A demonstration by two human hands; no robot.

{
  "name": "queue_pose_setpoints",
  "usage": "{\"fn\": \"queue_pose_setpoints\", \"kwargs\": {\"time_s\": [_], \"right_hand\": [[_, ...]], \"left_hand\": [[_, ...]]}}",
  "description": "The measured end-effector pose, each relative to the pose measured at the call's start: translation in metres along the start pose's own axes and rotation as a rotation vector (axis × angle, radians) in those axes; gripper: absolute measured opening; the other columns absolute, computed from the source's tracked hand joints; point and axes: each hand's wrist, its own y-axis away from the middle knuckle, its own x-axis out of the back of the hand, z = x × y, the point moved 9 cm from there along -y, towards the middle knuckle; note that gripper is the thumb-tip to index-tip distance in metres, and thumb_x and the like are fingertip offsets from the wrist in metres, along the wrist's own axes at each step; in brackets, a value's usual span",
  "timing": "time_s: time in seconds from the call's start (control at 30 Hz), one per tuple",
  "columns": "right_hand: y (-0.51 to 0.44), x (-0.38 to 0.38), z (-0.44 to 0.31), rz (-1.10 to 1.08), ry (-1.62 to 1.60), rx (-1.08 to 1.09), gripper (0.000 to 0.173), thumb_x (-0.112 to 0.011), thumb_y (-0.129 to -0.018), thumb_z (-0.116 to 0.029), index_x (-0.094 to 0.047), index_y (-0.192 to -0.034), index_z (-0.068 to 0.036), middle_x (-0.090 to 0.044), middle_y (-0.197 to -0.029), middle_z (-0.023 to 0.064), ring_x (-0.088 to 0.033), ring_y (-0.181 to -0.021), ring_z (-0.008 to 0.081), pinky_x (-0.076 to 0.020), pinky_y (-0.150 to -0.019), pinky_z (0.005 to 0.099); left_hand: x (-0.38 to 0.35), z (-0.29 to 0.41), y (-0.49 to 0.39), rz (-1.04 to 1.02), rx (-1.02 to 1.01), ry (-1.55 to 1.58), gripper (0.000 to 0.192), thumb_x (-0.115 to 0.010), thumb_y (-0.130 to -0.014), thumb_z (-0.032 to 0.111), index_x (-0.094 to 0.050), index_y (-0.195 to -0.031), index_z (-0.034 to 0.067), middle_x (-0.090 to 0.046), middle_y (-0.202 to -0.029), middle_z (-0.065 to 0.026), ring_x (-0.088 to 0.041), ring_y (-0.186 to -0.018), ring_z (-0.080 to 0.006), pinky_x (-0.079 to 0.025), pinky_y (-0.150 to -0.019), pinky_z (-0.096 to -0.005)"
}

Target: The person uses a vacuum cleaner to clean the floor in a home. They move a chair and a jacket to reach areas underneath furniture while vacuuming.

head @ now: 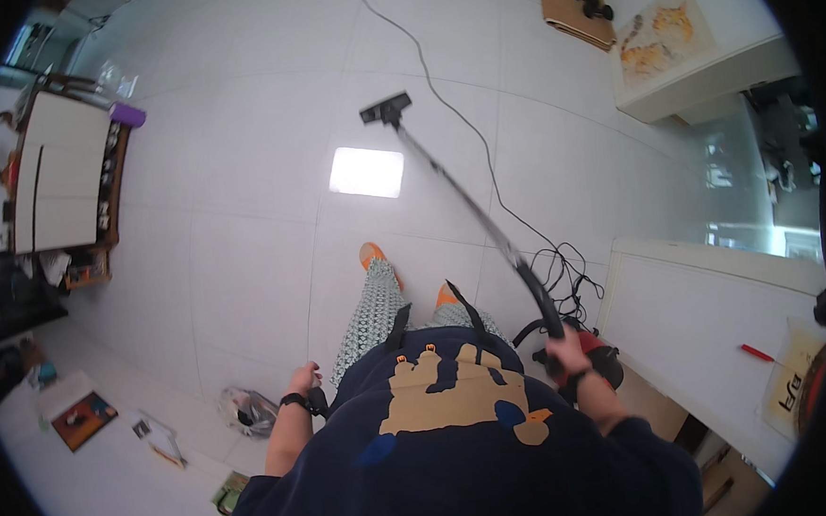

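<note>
My right hand [568,351] grips the black handle of a vacuum cleaner wand [481,218] at my right side. The metal tube slants away to a black floor head [385,109] resting on the pale tiles. Beside my right leg sits the red and black vacuum canister [607,359], partly hidden by my hand and arm. A short piece of black hose [526,330] curves near the handle. My left hand [305,379], with a dark band at the wrist, hangs by my left hip with its fingers curled. Something dark shows beside it; whether the hand holds it is unclear.
A grey cord [480,137] runs across the floor to a tangle of black cable [567,277] near the canister. A white table [707,304] stands at right, a cabinet [67,165] at left. A plastic bag [247,411] lies behind my left hand. Folded cardboard [571,7] is far right.
</note>
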Motion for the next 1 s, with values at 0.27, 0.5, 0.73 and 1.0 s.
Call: {"fn": "queue_pose_setpoints", "kwargs": {"time_s": [0.27, 0.5, 0.73, 1.0], "right_hand": [[0.227, -0.072, 0.092, 0.011, -0.438, -0.710, 0.022, -0.069, -0.078, -0.023, -0.064, -0.085, -0.002, -0.062, -0.072, 0.0065, -0.061, -0.072, 0.0179, -0.0470, -0.067, 0.0297], [0.067, -0.063, -0.135, 0.105, -0.499, -0.454, 0.012, -0.066, -0.071, -0.011, -0.057, -0.072, -0.003, -0.057, -0.060, 0.0062, -0.057, -0.055, 0.0176, -0.0438, -0.054, 0.0293], [-0.191, -0.094, -0.401, 0.106, 0.091, 0.050, 0.042, -0.074, -0.066, -0.028, -0.065, -0.097, 0.000, -0.067, -0.075, 0.0156, -0.067, -0.071, 0.0286, -0.0518, -0.063, 0.0378], [-0.222, -0.055, -0.565, 0.018, 0.051, 0.199, 0.040, -0.070, -0.069, -0.028, -0.058, -0.091, 0.003, -0.063, -0.076, 0.0184, -0.065, -0.073, 0.0331, -0.0504, -0.067, 0.0415]], "left_hand": [[0.058, 0.252, -0.101, 0.059, -0.156, -0.168, 0.030, -0.056, -0.082, 0.024, -0.059, -0.101, 0.002, -0.060, -0.071, -0.0114, -0.053, -0.052, -0.0214, -0.042, -0.044, -0.0356], [-0.073, 0.485, -0.127, -0.109, -0.315, -0.343, 0.026, -0.056, -0.086, 0.026, -0.057, -0.103, 0.006, -0.060, -0.075, -0.0085, -0.049, -0.050, -0.0155, -0.039, -0.041, -0.0320], [-0.269, 0.647, -0.044, -0.535, -0.268, -0.175, 0.060, -0.044, -0.089, 0.063, -0.057, -0.106, 0.007, -0.064, -0.087, -0.0089, -0.052, -0.057, -0.0161, -0.041, -0.047, -0.0315], [-0.374, 0.831, 0.023, -0.685, -0.061, 0.247, 0.017, -0.060, -0.085, 0.022, -0.055, -0.089, 0.006, -0.060, -0.078, -0.0058, -0.058, -0.069, -0.0204, -0.051, -0.065, -0.0379]]}}
